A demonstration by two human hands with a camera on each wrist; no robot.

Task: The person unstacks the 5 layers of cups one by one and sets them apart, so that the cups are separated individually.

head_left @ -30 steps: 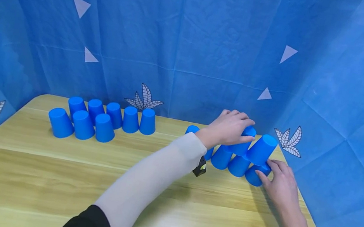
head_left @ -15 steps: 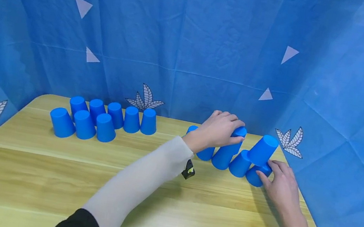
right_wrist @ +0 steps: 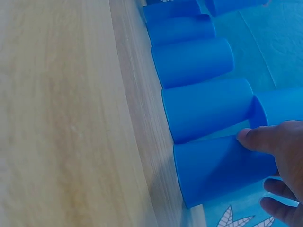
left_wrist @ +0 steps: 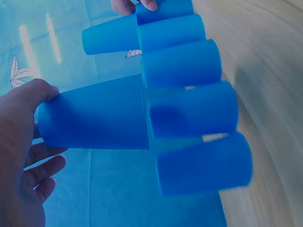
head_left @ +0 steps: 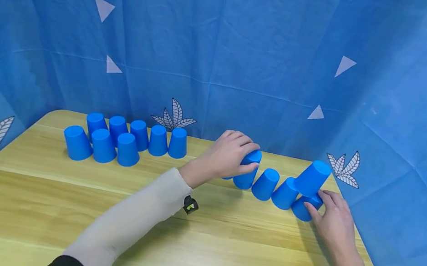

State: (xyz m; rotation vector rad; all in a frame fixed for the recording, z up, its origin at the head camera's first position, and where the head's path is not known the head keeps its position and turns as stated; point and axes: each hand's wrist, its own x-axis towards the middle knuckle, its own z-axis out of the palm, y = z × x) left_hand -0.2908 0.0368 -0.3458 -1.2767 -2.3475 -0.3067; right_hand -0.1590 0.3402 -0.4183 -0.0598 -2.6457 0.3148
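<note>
Wooden tabletop (head_left: 186,257) below: left hand (head_left: 230,155) pinches an inverted cup (left_wrist: 97,116), axis upright, above the cup row (head_left: 265,185); right hand (head_left: 334,220) grips the end cup (right_wrist: 218,170).

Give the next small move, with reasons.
Probably have the left hand shift the held cup leftward, toward the gap beside the leftmost lower cup: the left wrist view shows it mostly over the neighbouring cup, while another upper cup rests at the right end.

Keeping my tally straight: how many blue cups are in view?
15: eight cups at left; five cups in a row at right; one upper cup on that row's right end; one held cup in the left hand. Nested ones could be hidden.
</note>
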